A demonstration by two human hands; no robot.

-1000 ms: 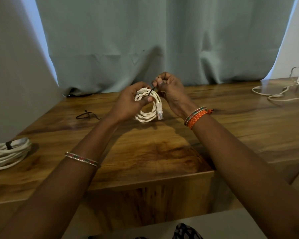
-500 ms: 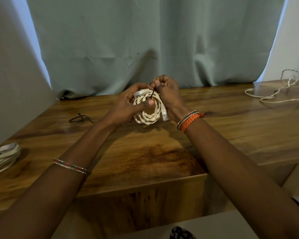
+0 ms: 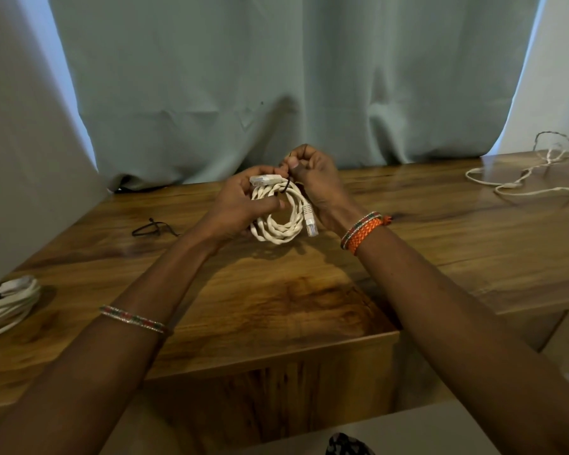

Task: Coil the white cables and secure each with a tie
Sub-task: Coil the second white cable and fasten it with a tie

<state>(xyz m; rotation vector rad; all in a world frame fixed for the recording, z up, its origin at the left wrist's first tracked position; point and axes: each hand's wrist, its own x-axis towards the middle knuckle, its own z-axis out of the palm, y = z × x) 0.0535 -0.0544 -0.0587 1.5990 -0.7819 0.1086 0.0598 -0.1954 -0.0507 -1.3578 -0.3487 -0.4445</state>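
A small coil of white network cable (image 3: pixel 281 224) is held upright above the wooden table (image 3: pixel 276 297), one clear plug hanging at its right side. My left hand (image 3: pixel 240 205) grips the coil's left side, thumb across the strands. My right hand (image 3: pixel 312 178) pinches a thin black tie (image 3: pixel 285 188) that loops over the top of the coil. A larger white coil (image 3: pixel 7 303), bound with a dark tie, lies at the table's left edge. A loose white cable (image 3: pixel 519 182) sprawls at the far right.
A spare black tie (image 3: pixel 151 227) lies on the table left of my hands. A grey-green curtain (image 3: pixel 276 77) hangs right behind the table. The table's front edge steps back on the right.
Both hands and the coil stayed together at the table's middle; my right hand's fingers shifted slightly on the black tie at the coil's top. The camera view drifted a little.
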